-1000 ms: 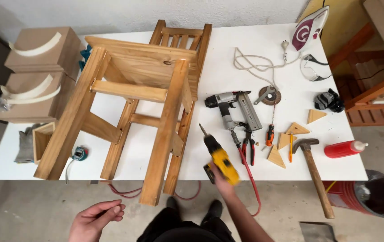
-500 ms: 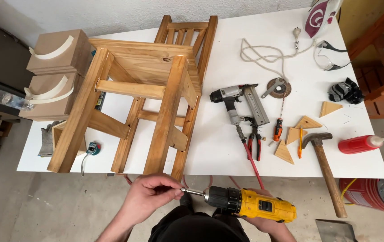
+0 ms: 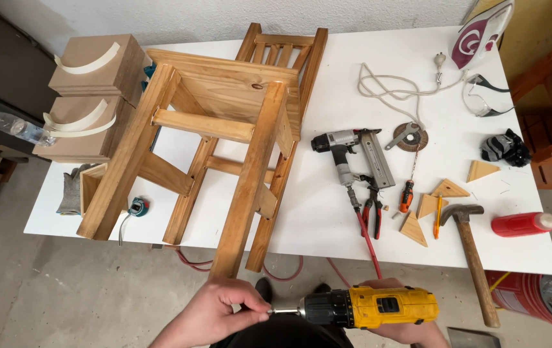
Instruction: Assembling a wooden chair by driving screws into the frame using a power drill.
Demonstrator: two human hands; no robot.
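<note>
Right hand point(image 3: 405, 330) was closed around yellow drill point(image 3: 372, 306), probably heavy, rigid; left hand point(image 3: 214, 316) pinched thin bit point(image 3: 283, 310) at chuck, small, likely slippery.

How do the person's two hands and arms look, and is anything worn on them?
Both are bare. The left hand has no glove, ring or watch that shows, and the bit of forearm behind it carries no sleeve. The right hand is mostly hidden; its visible fingers are ungloved. No wrist straps or markings can be seen. Dark clothing shows below, between the arms.
</note>
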